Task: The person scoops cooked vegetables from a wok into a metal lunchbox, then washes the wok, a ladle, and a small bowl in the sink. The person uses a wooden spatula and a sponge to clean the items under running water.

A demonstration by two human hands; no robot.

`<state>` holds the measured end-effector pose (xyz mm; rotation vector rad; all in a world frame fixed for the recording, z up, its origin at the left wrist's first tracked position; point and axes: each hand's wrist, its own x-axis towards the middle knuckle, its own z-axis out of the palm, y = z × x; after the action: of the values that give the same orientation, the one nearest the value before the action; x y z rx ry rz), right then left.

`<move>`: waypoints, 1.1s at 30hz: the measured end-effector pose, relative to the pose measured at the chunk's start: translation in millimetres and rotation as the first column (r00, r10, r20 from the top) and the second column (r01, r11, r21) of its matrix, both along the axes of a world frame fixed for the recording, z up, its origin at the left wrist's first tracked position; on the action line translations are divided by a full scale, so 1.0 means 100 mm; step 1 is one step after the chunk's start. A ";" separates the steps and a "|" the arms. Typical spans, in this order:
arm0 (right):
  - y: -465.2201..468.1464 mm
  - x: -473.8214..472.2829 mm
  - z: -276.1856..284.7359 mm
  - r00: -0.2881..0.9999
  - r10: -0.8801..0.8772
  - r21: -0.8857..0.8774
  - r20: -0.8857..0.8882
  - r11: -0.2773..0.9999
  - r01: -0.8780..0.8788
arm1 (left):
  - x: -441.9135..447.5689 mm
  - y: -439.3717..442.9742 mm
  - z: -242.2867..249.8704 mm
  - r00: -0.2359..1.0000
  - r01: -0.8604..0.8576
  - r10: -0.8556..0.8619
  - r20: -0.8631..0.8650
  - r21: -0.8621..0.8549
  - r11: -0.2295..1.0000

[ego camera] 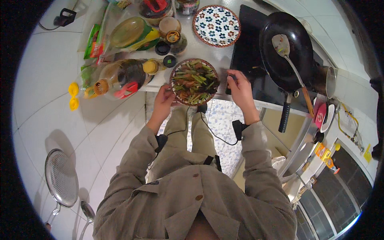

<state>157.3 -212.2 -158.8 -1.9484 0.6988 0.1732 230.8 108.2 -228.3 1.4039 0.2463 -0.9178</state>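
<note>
A patterned bowl point(173, 92) filled with cooked green stalks and brown pieces point(196, 79) is at the counter's front edge. My left hand point(164, 99) holds its left rim, some fingers hidden by the bowl. To the right of the bowl, apart from it, my right hand point(240, 90) is over the edge of the black cooktop point(249, 60), fingers curled and holding nothing visible. A white plate with a flower pattern point(216, 26) lies behind the bowl.
A black wok point(288, 75) with a metal spatula point(281, 45) sits on the cooktop, its handle jutting forward. A metal pot point(326, 81) is beside it. Bottles point(120, 78) and jars point(177, 42) crowd the left. A strainer point(62, 178) hangs at the left wall.
</note>
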 end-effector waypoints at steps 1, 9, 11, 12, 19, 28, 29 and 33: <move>0.03 -0.06 -0.07 0.996 -0.076 0.063 -0.039 0.995 0.078 | 0.01 0.01 0.00 1.000 -0.004 0.005 0.016 -0.042 0.999; 0.36 -0.23 -0.43 0.912 -0.410 0.635 -0.033 0.695 0.336 | 0.06 0.07 -0.15 0.975 0.131 -0.115 0.189 -0.076 0.988; 0.40 -0.22 -0.37 0.896 -0.443 0.633 -0.030 0.685 0.360 | 0.07 0.08 -0.13 0.968 0.143 -0.130 0.215 -0.048 0.989; 0.41 -0.22 -0.31 0.893 -0.448 0.619 -0.044 0.689 0.376 | 0.07 0.07 -0.09 0.970 0.141 -0.132 0.205 -0.029 0.990; 0.50 -0.49 0.39 0.841 -0.539 0.589 0.051 0.696 0.411 | 0.05 -0.02 0.63 0.963 0.196 -0.181 0.200 -0.061 0.979; 0.67 -1.78 1.76 0.699 -0.699 0.587 0.155 0.634 0.504 | -0.36 -0.33 2.02 0.842 0.532 -0.505 0.188 -0.140 0.835; 0.69 -1.98 1.89 0.677 -0.703 0.568 0.216 0.655 0.499 | -0.45 -0.41 2.18 0.813 0.579 -0.551 0.190 -0.161 0.799; 0.81 -2.82 2.25 0.524 -0.775 0.504 0.351 0.629 0.592 | -0.90 -0.77 2.69 0.714 0.700 -0.669 0.205 -0.224 0.678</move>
<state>-124.7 -130.7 65.9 -1.1574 0.9364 -0.7198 140.5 31.1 40.2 1.2665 -0.5364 -1.4251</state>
